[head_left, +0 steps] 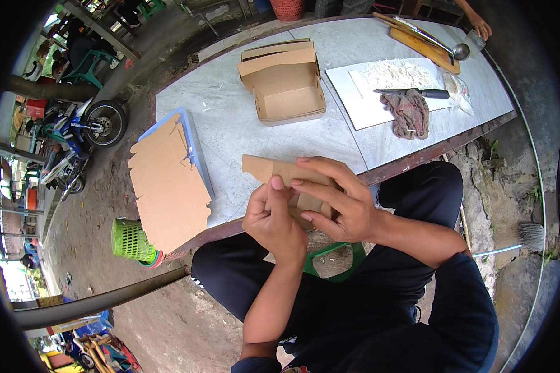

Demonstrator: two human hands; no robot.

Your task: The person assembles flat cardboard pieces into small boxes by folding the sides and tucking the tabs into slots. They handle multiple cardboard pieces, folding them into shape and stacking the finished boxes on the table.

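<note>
Just off the near edge of the table, both hands grip a brown cardboard box [255,165], partly folded. My left hand [275,217] pinches its near edge between thumb and curled fingers. My right hand [345,202] wraps round its right side, fingers spread over the top and thumb underneath. Much of the box is hidden behind my hands. Beyond them a stack of folded, open brown boxes [289,99] stands on the marble-patterned table [224,118]. To the left, flat cardboard sheets [168,186] lie over a blue tray [196,146] and overhang the table edge.
At the right, a white cutting board [348,115] holds white shreds [398,74], a black-handled knife [435,93] and a dark cloth [407,115]. Behind are a wooden board [423,50] and a ladle [460,51]. Another person's hand [481,26] is at the far right. Green basket [132,239] at left.
</note>
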